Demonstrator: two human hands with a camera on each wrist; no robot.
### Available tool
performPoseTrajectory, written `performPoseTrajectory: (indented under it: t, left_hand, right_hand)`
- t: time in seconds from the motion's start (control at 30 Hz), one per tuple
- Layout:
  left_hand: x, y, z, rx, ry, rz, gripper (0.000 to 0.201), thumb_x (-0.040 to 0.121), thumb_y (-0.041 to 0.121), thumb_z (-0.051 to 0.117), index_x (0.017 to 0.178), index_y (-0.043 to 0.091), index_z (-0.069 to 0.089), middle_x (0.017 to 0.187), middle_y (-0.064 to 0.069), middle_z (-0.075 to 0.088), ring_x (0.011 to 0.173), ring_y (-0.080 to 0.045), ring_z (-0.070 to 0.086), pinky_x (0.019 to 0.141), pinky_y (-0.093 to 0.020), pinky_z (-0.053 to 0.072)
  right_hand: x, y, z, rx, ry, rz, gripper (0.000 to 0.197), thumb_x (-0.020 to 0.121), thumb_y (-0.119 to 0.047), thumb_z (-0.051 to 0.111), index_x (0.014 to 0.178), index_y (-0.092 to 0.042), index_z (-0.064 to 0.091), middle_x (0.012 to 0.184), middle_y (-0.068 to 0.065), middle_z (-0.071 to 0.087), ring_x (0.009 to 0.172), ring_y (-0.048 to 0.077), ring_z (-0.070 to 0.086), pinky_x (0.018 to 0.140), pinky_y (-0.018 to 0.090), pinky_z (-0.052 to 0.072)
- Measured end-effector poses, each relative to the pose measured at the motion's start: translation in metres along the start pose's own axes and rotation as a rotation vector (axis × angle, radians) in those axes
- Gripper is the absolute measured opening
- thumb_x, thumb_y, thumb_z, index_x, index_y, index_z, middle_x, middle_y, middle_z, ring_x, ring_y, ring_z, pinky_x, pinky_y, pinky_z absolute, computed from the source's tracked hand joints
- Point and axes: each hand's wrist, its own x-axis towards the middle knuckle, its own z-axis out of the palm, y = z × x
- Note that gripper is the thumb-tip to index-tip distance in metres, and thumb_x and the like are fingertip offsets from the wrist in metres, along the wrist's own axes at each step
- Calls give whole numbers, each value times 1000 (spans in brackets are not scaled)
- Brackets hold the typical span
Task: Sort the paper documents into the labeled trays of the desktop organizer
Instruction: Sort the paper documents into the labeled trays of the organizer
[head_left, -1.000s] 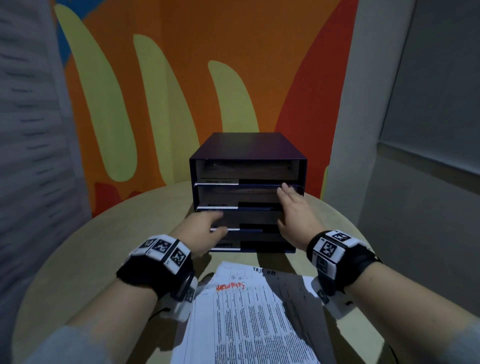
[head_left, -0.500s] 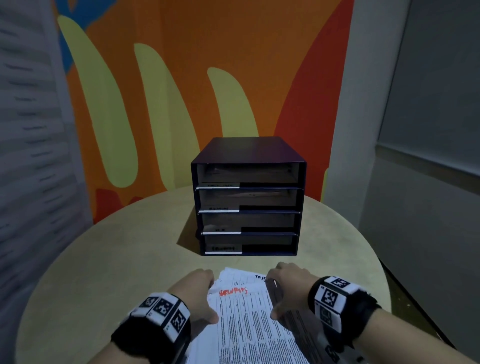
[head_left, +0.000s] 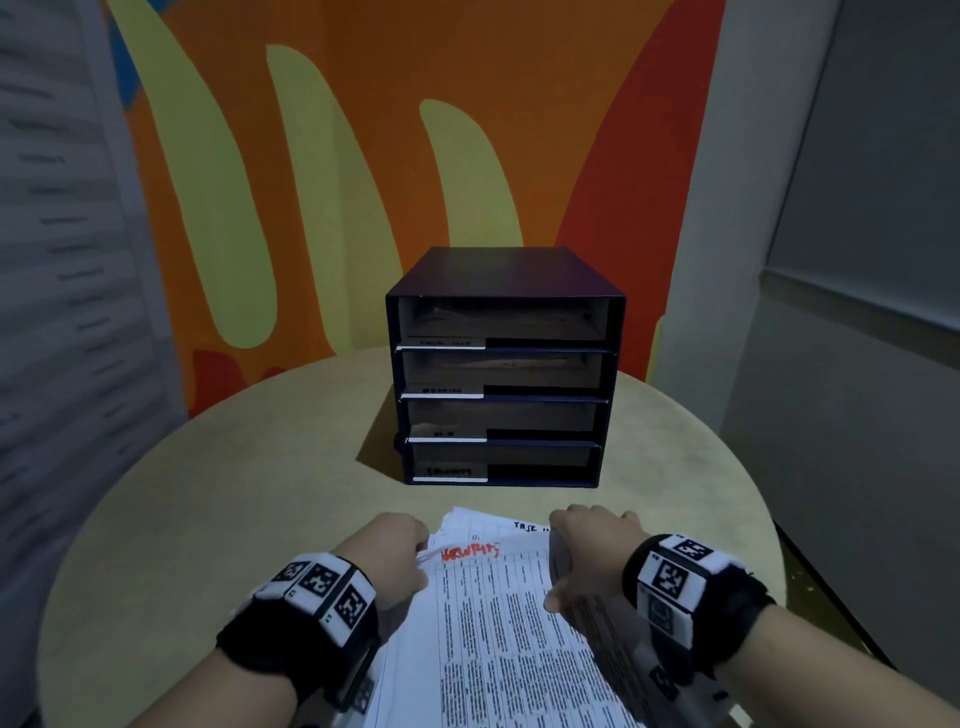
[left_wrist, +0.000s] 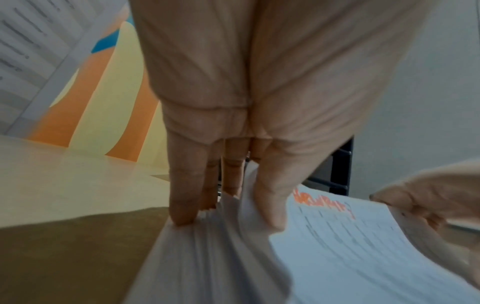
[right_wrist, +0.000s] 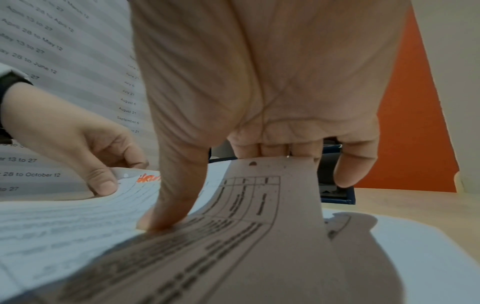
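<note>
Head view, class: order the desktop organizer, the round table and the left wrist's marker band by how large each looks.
1. Round table, which spans most of the picture's width.
2. Desktop organizer.
3. Marker band on the left wrist. It looks smallest though it is nearest the camera, so the order is safe.

My head view is dim and soft. The organizer (head_left: 503, 369) throws a shadow toward its left on the table (head_left: 208, 493), and its tray labels are too smeared to read. Straight lines bow at the edges. Both wrist views are brighter, but the left hand (left_wrist: 233, 115) and right hand (right_wrist: 262, 98) fill them, blurred up close.
</note>
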Motion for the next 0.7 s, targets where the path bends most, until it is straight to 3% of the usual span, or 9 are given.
performPoseTrajectory:
  t: [0.1,0.2,0.27,0.33,0.4,0.47,0.6,0.67,0.7]
  left_hand:
    - [-1,-12,-1,-149,39,8,14,88,23,63,75,19,59,83,0,61,76,-16,58,65,-24,43]
    - [-6,-23,-7,-323,144,26,12,88,25,65,80,16,69,87,-2,67,81,-17,64,71,-28,51]
    - [-11,-28,-14,-470,212,45,13,89,24,67,79,17,71,81,-4,70,73,-14,65,64,-23,51]
    - [-12,-30,-23,-629,268,57,14,88,20,70,74,17,72,76,-4,71,68,-13,65,66,-23,52]
    - [-11,-31,-31,-801,313,57,12,87,14,71,75,14,72,77,-7,72,71,-18,66,70,-29,56]
    - [-11,-30,-36,-913,351,73,7,87,9,69,81,5,70,81,-14,72,72,-19,66,67,-25,56]
    - [-6,-21,-39,-1060,415,106,9,92,11,64,84,8,65,81,-7,73,80,-22,69,74,-33,56]
    - [-1,-16,-34,-1169,356,103,7,93,10,61,100,9,62,94,-5,74,90,-23,70,80,-39,55]
    - [1,-14,-30,-1228,303,110,18,92,9,63,110,10,59,103,-5,74,96,-24,70,85,-43,55]
  right_hand:
    - [-2,2,-2,47,44,3,40,71,-48,77,89,-26,49,103,-5,55,101,20,53,93,41,37]
    - [0,13,-9,236,101,32,26,77,-31,73,75,-24,48,81,-9,50,81,16,52,70,28,40]
    - [0,26,-16,538,127,61,32,75,-27,79,82,-26,48,84,-9,52,81,14,53,58,20,39]
    - [-4,34,-21,903,193,74,40,75,-21,82,98,-27,49,94,-6,56,84,14,59,64,21,45]
    - [-7,36,-23,1210,235,45,38,79,-7,77,109,-11,55,98,4,66,80,16,68,70,35,55]
    - [-7,37,-21,1383,223,19,49,78,4,73,120,-7,51,107,13,69,92,25,71,86,50,55]
    - [-7,34,-19,1379,160,-45,43,83,14,63,120,-8,57,113,10,70,103,23,69,96,45,52]
    - [-3,34,-17,1415,178,-41,38,85,15,59,118,-5,60,114,11,70,104,24,68,98,45,49]
    - [-1,34,-16,1438,187,-39,37,86,15,58,118,-4,60,115,11,70,106,25,67,100,46,48]
